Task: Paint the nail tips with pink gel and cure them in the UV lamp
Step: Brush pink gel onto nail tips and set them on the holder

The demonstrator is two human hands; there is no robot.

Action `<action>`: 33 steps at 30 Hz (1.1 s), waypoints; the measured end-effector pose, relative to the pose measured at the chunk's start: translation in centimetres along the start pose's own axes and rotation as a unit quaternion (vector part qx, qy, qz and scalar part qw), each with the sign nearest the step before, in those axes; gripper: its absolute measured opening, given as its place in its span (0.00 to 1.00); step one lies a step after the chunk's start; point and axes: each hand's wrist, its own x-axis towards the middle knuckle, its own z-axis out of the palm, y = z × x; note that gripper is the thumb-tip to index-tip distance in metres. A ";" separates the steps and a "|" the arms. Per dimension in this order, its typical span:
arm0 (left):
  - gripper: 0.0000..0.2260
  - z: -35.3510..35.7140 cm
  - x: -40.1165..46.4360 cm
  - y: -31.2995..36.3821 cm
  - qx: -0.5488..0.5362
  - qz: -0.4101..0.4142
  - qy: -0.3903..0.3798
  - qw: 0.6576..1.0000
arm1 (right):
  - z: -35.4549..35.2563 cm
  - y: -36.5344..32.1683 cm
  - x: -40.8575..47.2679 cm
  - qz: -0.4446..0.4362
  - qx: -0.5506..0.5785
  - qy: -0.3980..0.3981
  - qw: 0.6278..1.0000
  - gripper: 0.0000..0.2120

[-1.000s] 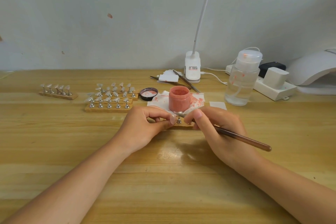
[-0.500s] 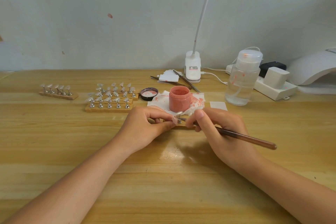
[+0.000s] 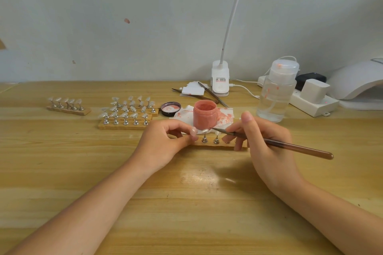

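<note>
On the table [image 3: 186,192], just before the pink jar [image 3: 204,114], the left hand [image 3: 163,145] pinches the strip's [image 3: 209,143] end; the right hand [image 3: 267,147] grips a brush [image 3: 275,143], bristles beside a nail tip [image 3: 205,130].

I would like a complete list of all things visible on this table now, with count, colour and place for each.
gel jar: one, pink, open, centre, on stained paper
jar lid: one, black, left of the jar
wooden strip: one, tan, between the hands, carrying silver nail stands
other nail-tip strips: several, tan, left of centre
brush: one, brown, in the right grip
pump bottle: one, clear, right of the jar
desk lamp: one, white, rear centre
power strip: one, white, rear right
UV lamp: one, white, far right
left hand: pinches a stand on the strip
right hand: holds the brush
</note>
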 end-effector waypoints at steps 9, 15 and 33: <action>0.09 0.4 0.2 0.3 0.039 -0.011 -0.007 0.999 | 0.2 -0.3 0.2 0.027 0.001 -0.004 1.000 0.16; 0.10 0.4 0.5 -0.1 0.046 -0.016 -0.005 0.999 | 0.2 -0.2 0.3 0.037 0.001 -0.006 0.999 0.16; 0.09 0.7 1.4 0.4 0.069 0.030 -0.099 0.992 | -0.8 0.3 1.2 0.073 0.021 0.062 0.995 0.14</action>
